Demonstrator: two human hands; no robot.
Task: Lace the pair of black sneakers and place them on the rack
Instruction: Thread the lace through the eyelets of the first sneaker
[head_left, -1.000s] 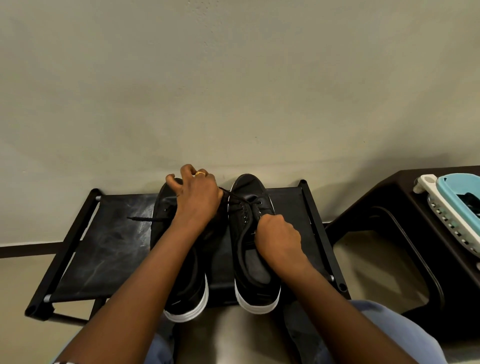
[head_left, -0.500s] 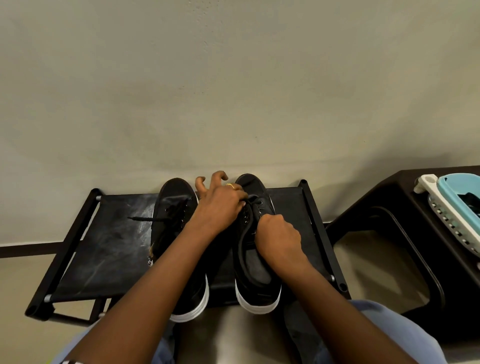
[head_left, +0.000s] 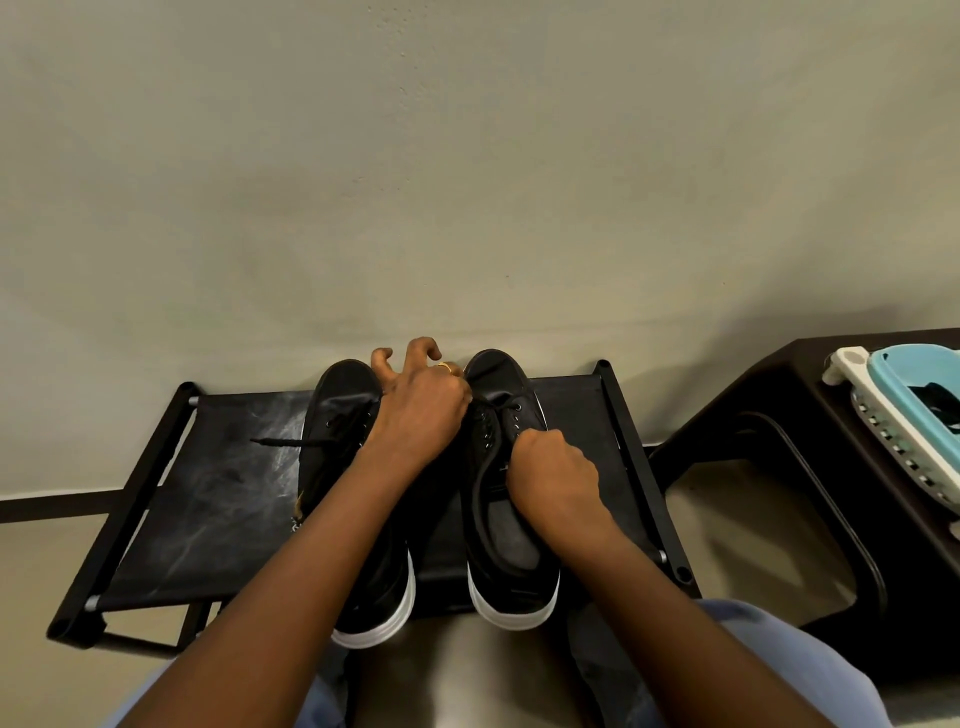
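Two black sneakers with white soles stand side by side on a low black rack, toes toward the wall. The left sneaker has a loose lace end trailing left over the rack. My left hand sits between the two toes and pinches the black lace of the right sneaker near its front eyelets; two fingers are lifted and curled. My right hand is curled over the right sneaker's tongue and eyelets, gripping that shoe's upper; whether it also holds a lace end is hidden.
A pale wall rises right behind the rack. To the right stands a dark brown stool carrying a white and light blue basket. Beige floor lies below, and my knees in blue fabric fill the bottom edge.
My left hand moved right, from over the left sneaker's laces to the right sneaker's front eyelets, drawing the lace across. The right hand stayed put on the right sneaker.
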